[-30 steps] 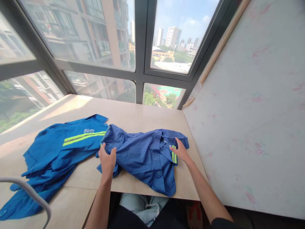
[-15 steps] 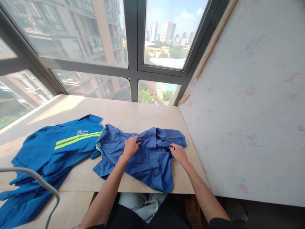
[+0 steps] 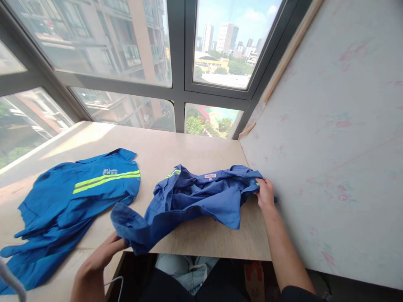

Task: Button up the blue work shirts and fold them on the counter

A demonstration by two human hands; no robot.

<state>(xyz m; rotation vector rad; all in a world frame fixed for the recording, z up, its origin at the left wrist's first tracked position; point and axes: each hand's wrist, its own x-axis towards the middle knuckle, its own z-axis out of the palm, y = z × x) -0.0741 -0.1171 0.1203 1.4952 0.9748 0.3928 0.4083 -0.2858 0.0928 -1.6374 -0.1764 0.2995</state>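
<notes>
Holding a dark-blue jacket (image 3: 195, 203) spread btwn them, the person's two hands work over the near part of the pale wood counter (image 3: 160, 144). R hand (image 3: 266, 192): grip closed, thumb & fingers pinched on the jacket's right end, close to the wall (image 3: 330, 138), w/ a bit of yellow-green trim showing by the fingertips. L hand (image 3: 117, 243): grip closed on the jacket's near-left end, held up off the surface at the counter's front edge; a flap of cloth stands up & folds over there, hiding most of the fingers (so can't tell how tight that grip is).

Btwn the hands the jacket lies part open & rumpled, its near edge slung across from the L hand, one loose corner pointing toward the person. A small pale label (image 3: 210, 176) shows inside along the far edge; a yellow-green stripe (image 3: 173, 173) shows at the far-left shoulder area.

To the left, apart from the held one, a brighter blue jacket (image 3: 63, 201) lies on the counter, collar away from the person, w/ a small white logo (image 3: 110, 171) above a yellow-green & grey band (image 3: 107, 182). Grey cable (image 3: 11, 277), lower-left corner, blurred. Window frame (image 3: 179, 90) rises behind the counter.
</notes>
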